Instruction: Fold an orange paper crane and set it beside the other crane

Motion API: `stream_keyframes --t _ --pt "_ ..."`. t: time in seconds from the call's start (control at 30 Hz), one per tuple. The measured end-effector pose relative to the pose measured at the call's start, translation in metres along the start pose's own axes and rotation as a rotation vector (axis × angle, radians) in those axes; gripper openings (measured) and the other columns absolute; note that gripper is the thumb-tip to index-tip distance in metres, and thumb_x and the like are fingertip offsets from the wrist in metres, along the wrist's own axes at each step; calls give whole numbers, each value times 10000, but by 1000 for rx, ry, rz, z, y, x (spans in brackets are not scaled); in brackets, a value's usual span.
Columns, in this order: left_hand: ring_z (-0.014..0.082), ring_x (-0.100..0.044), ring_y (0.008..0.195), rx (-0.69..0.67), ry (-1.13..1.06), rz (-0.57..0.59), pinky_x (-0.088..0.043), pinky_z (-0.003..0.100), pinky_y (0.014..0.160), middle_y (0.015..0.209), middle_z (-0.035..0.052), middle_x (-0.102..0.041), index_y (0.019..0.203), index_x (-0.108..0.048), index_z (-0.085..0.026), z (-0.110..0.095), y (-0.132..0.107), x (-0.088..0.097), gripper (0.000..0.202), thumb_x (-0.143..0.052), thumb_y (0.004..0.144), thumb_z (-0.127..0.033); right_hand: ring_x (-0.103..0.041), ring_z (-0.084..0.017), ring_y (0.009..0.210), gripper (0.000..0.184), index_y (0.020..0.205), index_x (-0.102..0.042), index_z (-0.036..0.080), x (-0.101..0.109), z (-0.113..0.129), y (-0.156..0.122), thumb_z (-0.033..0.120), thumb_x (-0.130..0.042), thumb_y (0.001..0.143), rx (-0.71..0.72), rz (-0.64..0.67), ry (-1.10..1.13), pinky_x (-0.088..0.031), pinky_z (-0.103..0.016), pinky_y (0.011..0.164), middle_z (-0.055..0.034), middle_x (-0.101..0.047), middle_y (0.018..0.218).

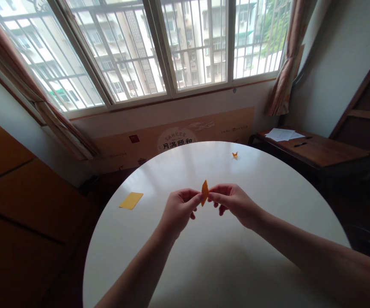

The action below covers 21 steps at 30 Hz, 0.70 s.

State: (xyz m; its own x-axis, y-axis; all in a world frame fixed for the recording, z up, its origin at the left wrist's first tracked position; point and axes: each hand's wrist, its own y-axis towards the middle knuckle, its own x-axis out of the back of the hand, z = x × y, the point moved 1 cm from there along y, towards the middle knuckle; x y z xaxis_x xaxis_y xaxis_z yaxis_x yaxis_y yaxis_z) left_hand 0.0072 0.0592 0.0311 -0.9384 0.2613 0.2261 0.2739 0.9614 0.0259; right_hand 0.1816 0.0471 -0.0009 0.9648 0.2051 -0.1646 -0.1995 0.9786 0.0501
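Between my two hands, above the middle of the round white table (185,261), is a small piece of folded orange paper (205,191), narrow and pointed at top and bottom. My left hand (180,209) pinches its left side between thumb and forefinger. On the other side, the thumb and forefinger of my right hand (231,201) close on its right edge. To the left lies a flat square of yellow paper (131,200). Toward the far edge stands a small orange folded-paper figure (235,155), apart from both hands.
A wooden side table (326,149) at the right holds white paper sheets (283,134) and a dark pen-like thing (300,144). Beyond the round table, a printed cardboard panel (232,122) leans under the barred window (197,47). Wooden furniture (14,205) stands at left.
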Motion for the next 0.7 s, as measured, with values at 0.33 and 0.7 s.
stream_keyframes --t 0.33,0.7 --pt "77 -436 463 37 -125 -84 -371 182 413 515 -27 -531 666 -709 -136 3 0 -3 317 -811 644 -436 -562 -146 668 287 930 -766 176 0 -2 0 406 -776 758 51 3 14 -459 -229 491 -46 -688 783" --pt "104 -487 501 -20 123 65 -435 204 449 569 1 -582 770 -754 -138 11 -1 -7 345 -712 772 -480 -573 -144 661 242 830 -717 157 -3 -1 -1 373 -773 737 74 -34 23 -451 -231 506 -30 -671 739"
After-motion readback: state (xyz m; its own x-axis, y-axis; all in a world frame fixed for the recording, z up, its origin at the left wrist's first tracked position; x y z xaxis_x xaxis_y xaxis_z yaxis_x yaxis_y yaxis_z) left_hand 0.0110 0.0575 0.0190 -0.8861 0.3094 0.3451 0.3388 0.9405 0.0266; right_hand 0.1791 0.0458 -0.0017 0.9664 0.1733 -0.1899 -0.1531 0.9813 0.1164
